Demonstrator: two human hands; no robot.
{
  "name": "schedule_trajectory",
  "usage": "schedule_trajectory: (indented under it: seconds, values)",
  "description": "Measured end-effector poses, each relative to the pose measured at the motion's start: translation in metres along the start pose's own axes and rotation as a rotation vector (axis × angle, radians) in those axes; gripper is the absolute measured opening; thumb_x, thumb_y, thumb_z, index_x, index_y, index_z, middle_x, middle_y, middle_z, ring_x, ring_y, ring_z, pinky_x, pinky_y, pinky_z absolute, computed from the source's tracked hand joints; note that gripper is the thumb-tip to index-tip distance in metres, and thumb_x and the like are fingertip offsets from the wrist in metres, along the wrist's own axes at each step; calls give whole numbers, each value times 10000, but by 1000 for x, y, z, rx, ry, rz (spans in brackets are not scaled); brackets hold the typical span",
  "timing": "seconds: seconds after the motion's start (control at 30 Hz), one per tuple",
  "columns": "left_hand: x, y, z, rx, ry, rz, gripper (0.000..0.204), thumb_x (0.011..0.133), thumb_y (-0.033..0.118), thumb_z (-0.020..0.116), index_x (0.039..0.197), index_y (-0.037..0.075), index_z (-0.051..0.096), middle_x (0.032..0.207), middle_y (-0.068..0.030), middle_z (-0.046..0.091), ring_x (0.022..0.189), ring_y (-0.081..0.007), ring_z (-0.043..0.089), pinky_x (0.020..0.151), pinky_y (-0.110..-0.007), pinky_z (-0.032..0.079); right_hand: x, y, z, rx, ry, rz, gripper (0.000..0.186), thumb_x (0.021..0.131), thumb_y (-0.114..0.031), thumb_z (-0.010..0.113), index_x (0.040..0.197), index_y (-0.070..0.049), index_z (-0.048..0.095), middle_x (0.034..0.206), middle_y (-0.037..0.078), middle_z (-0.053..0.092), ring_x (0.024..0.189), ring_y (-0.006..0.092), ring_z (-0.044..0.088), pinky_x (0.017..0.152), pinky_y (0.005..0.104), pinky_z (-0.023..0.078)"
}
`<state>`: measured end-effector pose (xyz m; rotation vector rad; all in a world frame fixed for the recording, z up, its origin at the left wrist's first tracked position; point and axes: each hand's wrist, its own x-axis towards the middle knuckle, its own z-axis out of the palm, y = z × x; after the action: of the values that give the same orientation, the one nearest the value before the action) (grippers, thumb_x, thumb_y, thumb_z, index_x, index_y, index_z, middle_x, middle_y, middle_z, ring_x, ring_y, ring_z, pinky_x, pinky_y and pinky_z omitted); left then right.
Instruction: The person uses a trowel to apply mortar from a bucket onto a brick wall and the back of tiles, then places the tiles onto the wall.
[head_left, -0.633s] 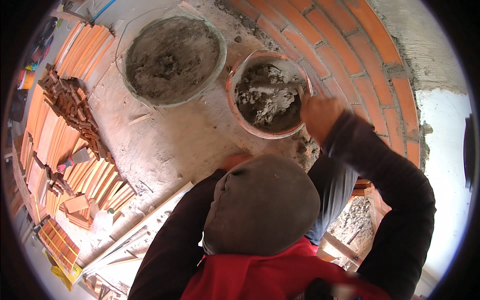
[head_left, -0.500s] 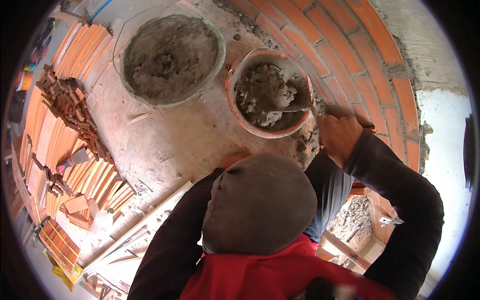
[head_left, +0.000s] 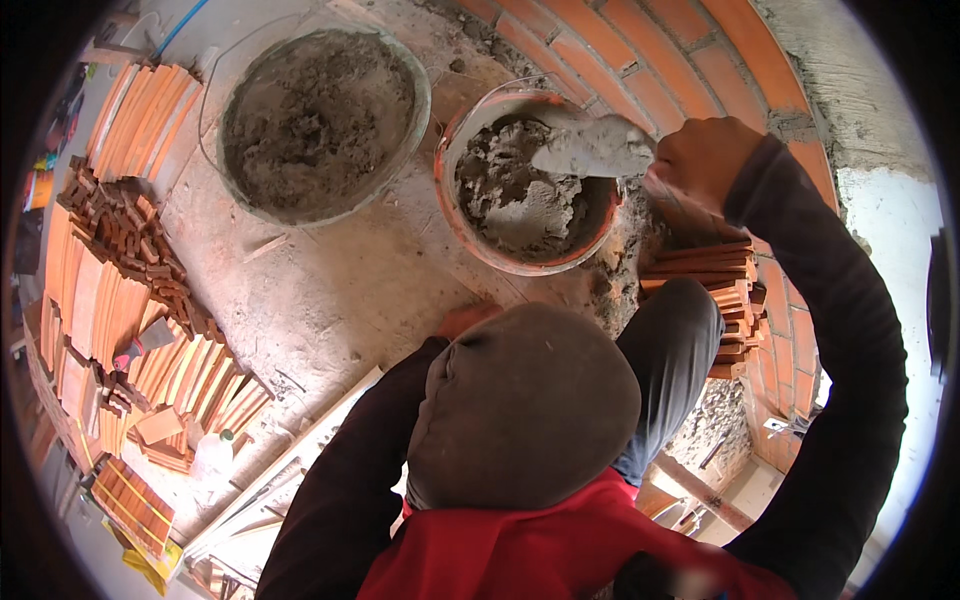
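Right hand (head_left: 708, 160)'s wrapped snugly round a mortar-caked, flat-bladed trowel (head_left: 598, 147), blade over the upper right rim of a round orange-rimmed bucket (head_left: 545, 267) of lumpy grey mortar (head_left: 518, 212). Bucket's on the dusty grey floor (head_left: 345, 280), near its edge along the orange brick wall (head_left: 680, 70). Left hand (head_left: 468, 318)'s partly hidden behind a grey-brown cloth cap (head_left: 525, 405), can't tell its grip.

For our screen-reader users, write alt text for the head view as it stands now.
A bare right hand holds a grey-smeared trowel over an orange-rimmed bucket of mortar, beside a brick wall. The left hand is mostly hidden; a larger tub of mortar stands left of the bucket, and stacked bricks lie at far left.
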<state>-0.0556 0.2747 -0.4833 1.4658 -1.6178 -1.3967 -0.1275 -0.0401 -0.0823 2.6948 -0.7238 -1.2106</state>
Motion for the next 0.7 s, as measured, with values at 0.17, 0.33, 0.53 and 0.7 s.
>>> schedule_trajectory:
  seconds: [0.17, 0.33, 0.53, 0.7]
  values:
    - [6, 4, 2, 133, -22, -30, 252, 900, 287, 537, 1078, 119, 599, 1023, -133, 615, 999, -334, 610, 827, -424, 487, 21, -12, 51, 124, -3, -145, 376, 991, -315, 489, 844, -27, 679, 741, 193, 663, 754, 353, 669, 682, 475, 525]
    - [4, 3, 4, 8, 91, 73, 225, 901, 284, 535, 1033, 111, 593, 1019, -134, 616, 981, -334, 612, 810, -429, 488, 43, -30, 73, 496, -254, -165, 428, 1016, -331, 472, 842, 25, 633, 633, 190, 605, 609, 326, 646, 610, 447, 524]
    - [9, 15, -3, 68, 14, 10, 214, 904, 294, 538, 1035, 138, 603, 1043, -113, 613, 1001, -327, 613, 820, -445, 490, 46, -48, 83, 1074, -544, 99, 489, 1033, -410, 452, 724, -43, 544, 559, 40, 457, 465, 163, 485, 401, 333, 405]
    - [3, 27, -8, 119, 18, -62, 207, 911, 295, 548, 1033, 138, 605, 1043, -95, 606, 1008, -303, 610, 819, -438, 496, 39, -63, 98, 1368, -564, 156, 446, 1033, -385, 478, 707, -82, 492, 546, -11, 399, 432, 110, 354, 381, 287, 318]
